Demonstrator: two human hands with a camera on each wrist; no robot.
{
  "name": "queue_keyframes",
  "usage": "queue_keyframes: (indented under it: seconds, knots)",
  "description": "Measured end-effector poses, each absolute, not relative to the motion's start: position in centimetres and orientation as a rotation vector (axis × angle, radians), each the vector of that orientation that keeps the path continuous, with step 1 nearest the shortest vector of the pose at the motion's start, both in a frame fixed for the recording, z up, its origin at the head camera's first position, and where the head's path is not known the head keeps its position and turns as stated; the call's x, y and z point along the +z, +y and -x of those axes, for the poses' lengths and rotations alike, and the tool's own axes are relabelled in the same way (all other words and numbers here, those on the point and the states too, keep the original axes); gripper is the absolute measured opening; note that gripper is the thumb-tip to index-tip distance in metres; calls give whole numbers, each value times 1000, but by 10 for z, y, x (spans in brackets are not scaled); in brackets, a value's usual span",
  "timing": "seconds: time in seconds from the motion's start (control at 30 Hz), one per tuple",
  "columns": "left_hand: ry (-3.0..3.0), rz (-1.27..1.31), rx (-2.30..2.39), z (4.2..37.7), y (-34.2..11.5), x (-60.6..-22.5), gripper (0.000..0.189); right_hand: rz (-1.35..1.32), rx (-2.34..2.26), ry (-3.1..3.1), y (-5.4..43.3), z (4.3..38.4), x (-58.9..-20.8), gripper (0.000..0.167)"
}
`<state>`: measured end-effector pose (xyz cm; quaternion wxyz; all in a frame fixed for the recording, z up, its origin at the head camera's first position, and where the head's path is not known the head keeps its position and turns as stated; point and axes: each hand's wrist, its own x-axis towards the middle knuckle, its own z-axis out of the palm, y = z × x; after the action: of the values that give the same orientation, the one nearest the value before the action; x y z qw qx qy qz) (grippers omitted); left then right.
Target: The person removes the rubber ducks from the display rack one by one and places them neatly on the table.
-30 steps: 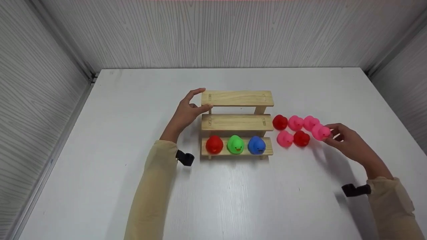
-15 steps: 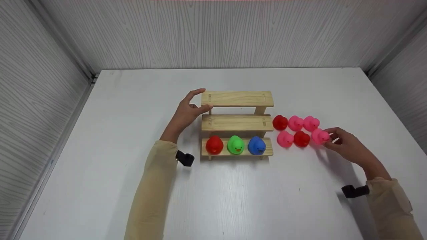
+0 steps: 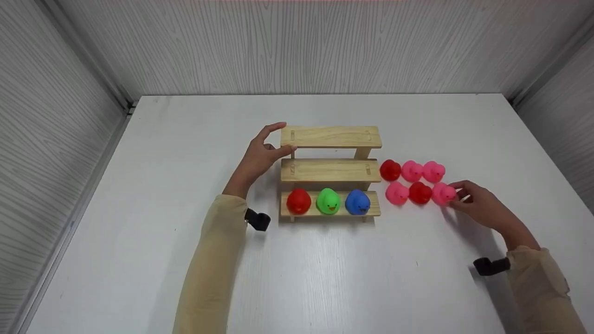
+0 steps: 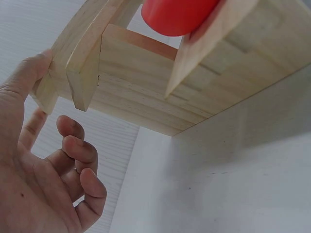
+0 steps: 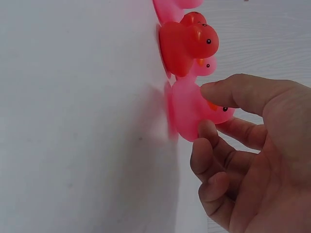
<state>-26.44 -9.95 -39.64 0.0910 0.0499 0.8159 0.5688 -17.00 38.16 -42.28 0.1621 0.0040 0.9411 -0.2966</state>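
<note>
My left hand [image 3: 260, 157] holds the left end of the top board of a three-tier wooden rack [image 3: 330, 170], thumb at the front edge and index finger at the back; its other fingers are curled, free of the wood. With thumb and fingers, my right hand [image 3: 480, 204] pinches the head of a pink rubber duck [image 3: 443, 194]. That duck is at the right end of the front row, beside a red duck [image 3: 420, 193]. In the right wrist view the pink duck [image 5: 187, 109] has its base at the white tabletop.
On the rack's lowest board sit a red duck [image 3: 298, 202], a green duck [image 3: 328, 201] and a blue duck [image 3: 358, 202]. Right of the rack are another pink duck [image 3: 397, 193] in front and a back row with a red duck [image 3: 390, 170] and two pink ones [image 3: 434, 171].
My right hand has moved the pink duck toward me and slightly left, from beside the back row to the end of the front row. My left hand stays on the rack.
</note>
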Motion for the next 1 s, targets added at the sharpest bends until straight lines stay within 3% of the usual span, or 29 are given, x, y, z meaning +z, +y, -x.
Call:
queue_keyframes:
  seconds: [0.5,1.0]
  knots:
    - [2422,-154,1708,268,-98,-399,68,-38,-872,2664,384,170,-423,63]
    - [2429,-152,1694,266,-98,-398,69,57,-914,2752,378,165,-406,54]
